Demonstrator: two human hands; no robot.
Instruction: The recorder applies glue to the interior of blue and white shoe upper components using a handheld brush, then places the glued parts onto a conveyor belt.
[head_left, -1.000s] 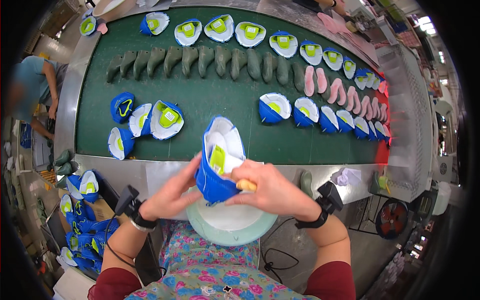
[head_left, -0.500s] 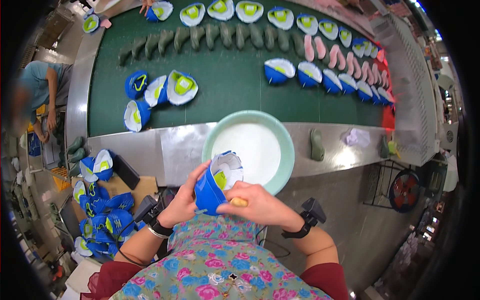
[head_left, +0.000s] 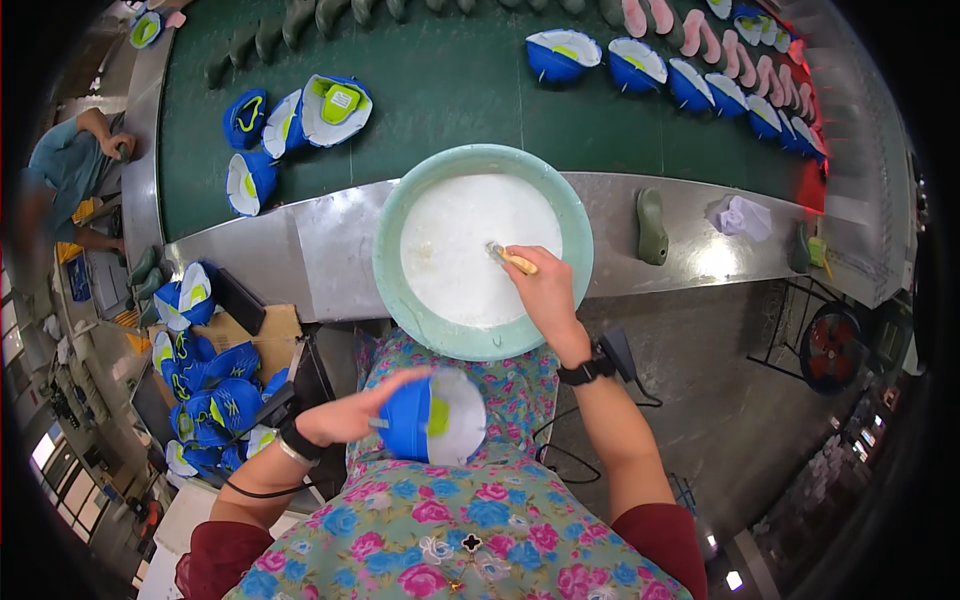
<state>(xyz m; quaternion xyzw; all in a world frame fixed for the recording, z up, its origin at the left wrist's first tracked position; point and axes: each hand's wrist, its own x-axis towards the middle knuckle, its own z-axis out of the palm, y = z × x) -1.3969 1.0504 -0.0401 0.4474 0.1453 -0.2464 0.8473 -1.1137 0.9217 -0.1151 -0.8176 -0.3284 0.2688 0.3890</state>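
My left hand (head_left: 350,415) grips a blue shoe upper (head_left: 405,425) by its side, low in front of my floral apron (head_left: 430,510). The upper's white and lime lining faces right; it is somewhat blurred. Ahead of it, a pale green basin (head_left: 393,300) of white liquid (head_left: 455,260) rests at the metal table edge. My right hand (head_left: 550,302) is over the basin's right side, closed round the wooden handle of a brush (head_left: 520,263). The brush's tip is at the liquid; I cannot tell how deep.
A green belt (head_left: 440,125) carries more blue uppers (head_left: 562,57), dark green shoe lasts and pink insoles (head_left: 690,35). One last (head_left: 651,225) and a crumpled white sheet (head_left: 742,217) lie right of the basin. Uppers fill a box (head_left: 285,325) at left. A person (head_left: 75,155) works far left.
My right hand has left the upper and moved forward over the basin with the brush. The upper has dropped nearer my body and turned, held by my left hand alone. The view has shifted downward.
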